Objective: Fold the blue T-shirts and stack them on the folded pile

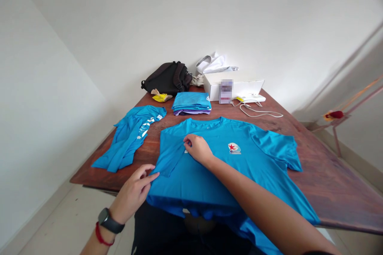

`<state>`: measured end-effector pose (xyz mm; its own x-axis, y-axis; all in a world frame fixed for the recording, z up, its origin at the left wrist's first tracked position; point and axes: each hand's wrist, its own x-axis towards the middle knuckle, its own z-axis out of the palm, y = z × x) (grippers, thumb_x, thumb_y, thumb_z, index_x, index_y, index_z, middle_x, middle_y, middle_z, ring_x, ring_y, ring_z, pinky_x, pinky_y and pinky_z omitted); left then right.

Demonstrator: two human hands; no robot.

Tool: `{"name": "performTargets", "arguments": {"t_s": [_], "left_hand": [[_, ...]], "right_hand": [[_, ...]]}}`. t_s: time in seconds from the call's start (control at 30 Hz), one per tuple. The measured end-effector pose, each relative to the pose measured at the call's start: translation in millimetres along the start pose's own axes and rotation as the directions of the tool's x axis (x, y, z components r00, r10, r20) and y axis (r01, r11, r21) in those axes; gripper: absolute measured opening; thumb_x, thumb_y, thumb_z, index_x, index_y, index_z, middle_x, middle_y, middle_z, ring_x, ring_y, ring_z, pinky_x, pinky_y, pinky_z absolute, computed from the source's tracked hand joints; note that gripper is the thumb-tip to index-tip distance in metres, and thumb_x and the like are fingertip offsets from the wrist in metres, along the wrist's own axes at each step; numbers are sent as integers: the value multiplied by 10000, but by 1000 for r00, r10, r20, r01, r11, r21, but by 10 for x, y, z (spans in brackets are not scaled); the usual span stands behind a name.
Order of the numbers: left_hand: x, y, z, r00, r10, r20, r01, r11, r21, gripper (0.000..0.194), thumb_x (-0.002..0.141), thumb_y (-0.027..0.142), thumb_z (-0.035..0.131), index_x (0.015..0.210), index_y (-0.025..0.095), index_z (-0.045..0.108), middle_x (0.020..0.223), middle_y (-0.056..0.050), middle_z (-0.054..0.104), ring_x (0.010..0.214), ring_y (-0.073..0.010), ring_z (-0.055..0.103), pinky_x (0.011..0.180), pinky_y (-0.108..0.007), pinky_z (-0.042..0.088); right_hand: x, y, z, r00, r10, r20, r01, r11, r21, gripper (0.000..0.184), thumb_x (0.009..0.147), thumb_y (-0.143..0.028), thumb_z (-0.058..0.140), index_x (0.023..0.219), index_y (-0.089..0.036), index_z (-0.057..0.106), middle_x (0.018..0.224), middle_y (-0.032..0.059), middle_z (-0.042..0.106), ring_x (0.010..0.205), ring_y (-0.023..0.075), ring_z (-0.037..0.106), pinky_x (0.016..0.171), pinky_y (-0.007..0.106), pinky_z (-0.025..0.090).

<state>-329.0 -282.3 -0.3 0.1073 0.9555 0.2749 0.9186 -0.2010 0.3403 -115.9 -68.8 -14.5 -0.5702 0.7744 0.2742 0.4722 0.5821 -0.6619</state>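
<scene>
A blue T-shirt [245,167] with a small red-and-white chest logo lies spread front-up on the wooden table [329,175], its hem hanging over the near edge. Its left sleeve is folded inward over the body. My left hand [134,191], with a black watch and red band at the wrist, pinches the folded left edge of the shirt. My right hand [197,148] reaches across and rests on the folded sleeve near the collar, fingers curled and pinching the cloth.
A crumpled blue shirt [130,137] lies at the left. A stack of folded shirts [191,103] sits behind. Farther back are a black bag [167,77], a white box [233,83], a white charger with cable [254,105], a yellow item [161,97] and white cloth [214,63].
</scene>
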Motion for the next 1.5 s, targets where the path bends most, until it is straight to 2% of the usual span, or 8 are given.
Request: {"name": "performTargets", "arguments": {"t_s": [0.2, 0.4, 0.5, 0.67, 0.9, 1.07, 1.37, 1.5], "left_hand": [[226, 63, -145, 996, -77, -39, 70, 985, -160, 293, 963, 218, 429, 1001, 215, 719, 1172, -73, 667, 1099, -204, 641, 967, -308, 522], [967, -338, -45, 927, -372, 38, 361, 863, -352, 485, 890, 506, 568, 1235, 165, 564, 1068, -109, 705, 862, -221, 709, 726, -340, 597], [1369, -553, 40, 869, -462, 175, 492, 774, -398, 621, 847, 530, 618, 1318, 154, 471, 959, -94, 702, 695, -206, 693, 484, -273, 537], [1808, -741, 149, 851, -460, 252, 525, 747, -408, 602, 715, 392, 790, 1218, 159, 554, 843, -35, 663, 641, -164, 644, 480, -239, 529], [1991, -962, 246, 897, -323, 301, 438, 740, -511, 392, 672, 367, 806, 974, 146, 692, 622, 44, 548, 549, -119, 549, 531, -246, 505], [2061, -1033, 223, 960, -215, 179, 279, 774, -568, 267, 691, 316, 781, 913, 176, 731, 694, 28, 592, 663, -123, 571, 639, -225, 482], [1959, -1027, 458, 977, -210, 23, 186, 805, -563, 198, 806, 278, 679, 965, 162, 699, 756, -5, 635, 657, -144, 613, 544, -227, 495], [1995, -1029, 552, 976, -177, -130, 94, 872, -480, 82, 801, 173, 674, 880, 159, 691, 822, -29, 667, 739, -154, 615, 715, -277, 517]], "right_hand": [[-33, -5, 4, 998, -50, 27, 52, 995, -82, 136, 866, -180, 671, 993, -211, 707, 1014, 63, 683, 971, 205, 620, 860, 284, 449], [-57, -49, -41, 985, -159, 74, 162, 986, -38, 111, 883, -233, 694, 986, -193, 700, 974, 51, 634, 908, 176, 610, 819, 269, 457], [-104, -119, -55, 894, -373, 249, 361, 928, 94, 137, 878, -303, 722, 961, -196, 700, 886, 17, 642, 794, 146, 607, 730, 239, 451], [-183, -214, -2, 729, -534, 428, 492, 844, 215, 289, 827, -454, 765, 979, -208, 745, 881, 19, 667, 763, 145, 622, 660, 229, 435], [-195, -215, 21, 720, -518, 462, 452, 855, 255, 226, 842, -426, 756, 977, -248, 795, 888, 16, 683, 751, 134, 629, 651, 226, 435], [-196, -227, 7, 730, -489, 478, 405, 872, 273, 232, 865, -438, 731, 985, -250, 795, 890, 20, 685, 750, 131, 627, 660, 228, 446], [-262, -342, 13, 784, -436, 443, 414, 898, 150, 278, 900, -466, 677, 998, -219, 760, 925, 50, 656, 818, 169, 625, 717, 276, 487], [-326, -471, 95, 758, -480, 442, 509, 858, 60, 476, 902, -539, 641, 1255, -221, 661, 1197, 114, 633, 1066, 244, 598, 907, 386, 499]]}}
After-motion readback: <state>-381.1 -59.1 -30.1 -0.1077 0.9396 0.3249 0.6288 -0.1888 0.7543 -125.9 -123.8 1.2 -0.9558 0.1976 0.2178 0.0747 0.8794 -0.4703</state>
